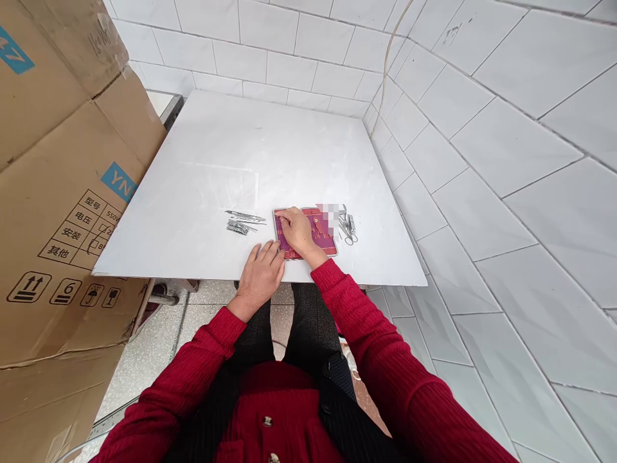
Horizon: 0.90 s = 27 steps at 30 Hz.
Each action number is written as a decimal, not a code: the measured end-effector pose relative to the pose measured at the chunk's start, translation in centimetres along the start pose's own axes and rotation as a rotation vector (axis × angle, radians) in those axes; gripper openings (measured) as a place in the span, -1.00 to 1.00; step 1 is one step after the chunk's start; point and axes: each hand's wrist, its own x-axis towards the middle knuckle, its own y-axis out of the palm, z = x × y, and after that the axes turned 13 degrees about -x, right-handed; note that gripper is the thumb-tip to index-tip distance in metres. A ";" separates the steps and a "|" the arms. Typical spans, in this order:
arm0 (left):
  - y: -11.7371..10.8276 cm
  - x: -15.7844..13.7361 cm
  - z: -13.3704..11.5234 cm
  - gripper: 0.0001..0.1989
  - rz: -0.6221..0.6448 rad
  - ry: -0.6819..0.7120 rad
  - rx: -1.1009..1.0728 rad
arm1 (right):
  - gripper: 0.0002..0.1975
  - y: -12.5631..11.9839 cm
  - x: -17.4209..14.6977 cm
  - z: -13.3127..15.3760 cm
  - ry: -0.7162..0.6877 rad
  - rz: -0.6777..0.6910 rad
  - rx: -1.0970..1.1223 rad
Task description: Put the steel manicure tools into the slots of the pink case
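A red and purple manicure case (325, 244) lies spread out near the table's front edge, with loops inside it. My right hand (297, 231) is over its left half, fingers bent and drawn together at the upper left part; whatever they grip is too small to make out. My left hand (263, 273) rests on the table edge with fingers stretched out, its fingertips at the case's lower left side. Left of the case lie several slim metal tools (245, 217) and nail clippers (237, 227). Small scissors (348, 235) and other metal tools lie on the right.
The white table (216, 141) reaches back to a tiled wall (279, 42). Large cardboard boxes (67, 161) stand along the left. Another tiled wall (482, 173) closes off the right, with a pale cable (387, 58) hanging in the corner.
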 end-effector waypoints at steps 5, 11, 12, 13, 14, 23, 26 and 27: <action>-0.1 0.0 -0.1 -0.65 0.003 -0.003 -0.006 | -0.64 0.0 -0.7 0.1 0.000 -0.013 -0.020; 0.0 0.1 -0.1 -0.65 -0.003 -0.008 -0.022 | -0.62 -0.1 -0.9 0.2 0.004 0.003 -0.038; 0.0 0.1 -0.1 -0.65 -0.002 -0.007 -0.017 | -0.62 -0.2 -0.9 0.3 0.008 0.008 -0.044; 0.0 0.1 -0.1 -0.66 -0.001 -0.007 -0.014 | -0.63 -0.2 -0.9 0.3 0.012 0.012 -0.050; 0.0 0.0 -0.1 -0.65 0.001 -0.008 -0.014 | -0.63 -0.2 -0.9 0.4 0.016 0.011 -0.055; -0.1 0.1 -0.1 -0.65 0.009 -0.008 -0.008 | -0.64 -0.2 -0.9 0.3 0.012 0.001 -0.014; -0.1 0.1 -0.1 -0.65 0.012 -0.011 -0.018 | -0.64 -0.1 -0.9 0.2 0.013 -0.025 -0.009; -0.1 0.1 -0.1 -0.65 0.013 -0.013 -0.024 | -0.65 0.0 -1.0 0.1 0.015 -0.034 -0.010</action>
